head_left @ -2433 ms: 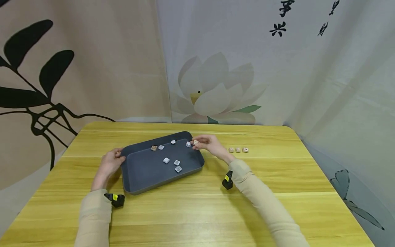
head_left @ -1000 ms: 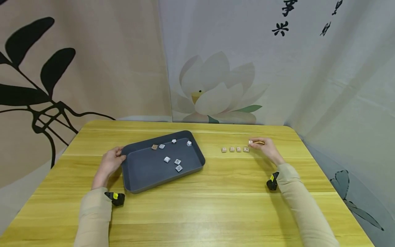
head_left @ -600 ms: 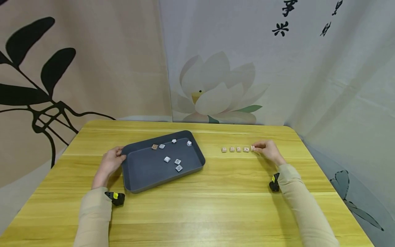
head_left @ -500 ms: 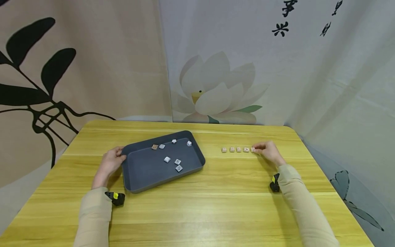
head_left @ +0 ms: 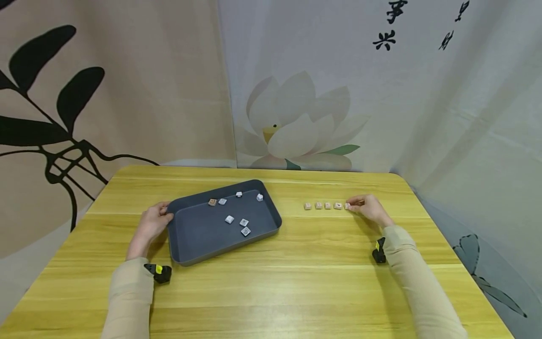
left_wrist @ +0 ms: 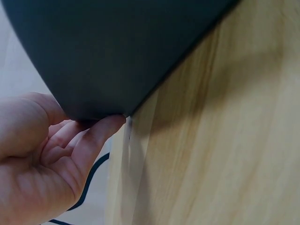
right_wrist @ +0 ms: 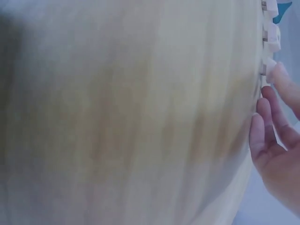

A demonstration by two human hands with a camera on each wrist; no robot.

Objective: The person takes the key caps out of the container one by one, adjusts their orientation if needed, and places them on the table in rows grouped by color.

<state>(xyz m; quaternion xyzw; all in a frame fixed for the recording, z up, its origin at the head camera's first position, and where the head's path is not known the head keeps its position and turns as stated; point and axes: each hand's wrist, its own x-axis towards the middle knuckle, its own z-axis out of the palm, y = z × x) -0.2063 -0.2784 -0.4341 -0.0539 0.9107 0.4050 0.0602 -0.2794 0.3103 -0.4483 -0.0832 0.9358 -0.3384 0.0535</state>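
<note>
My left hand (head_left: 153,220) grips the left end of a dark grey tray (head_left: 186,245), thumb and fingers at its edge; the left wrist view shows this hand (left_wrist: 51,150) pinching the tray's corner (left_wrist: 103,75). Toward the right, my right hand (head_left: 369,208) pinches a small white square block (head_left: 347,206) at the right end of a row of similar blocks (head_left: 327,205). These stand on the table with dark marks on top. In the right wrist view, a fingertip of my right hand (right_wrist: 281,140) touches the end block (right_wrist: 269,67); its far side is hidden.
Several loose blocks (head_left: 229,219) lie scattered in the tray, one of them tan (head_left: 212,202). The wooden table (head_left: 271,292) ends at a printed curtain (head_left: 296,94) behind. A dark cable (left_wrist: 93,173) hangs beyond the table edge in the left wrist view.
My right hand has carried a block rightward from over the tray and lowered it onto the table at the row's right end. My left hand has stayed on the tray.
</note>
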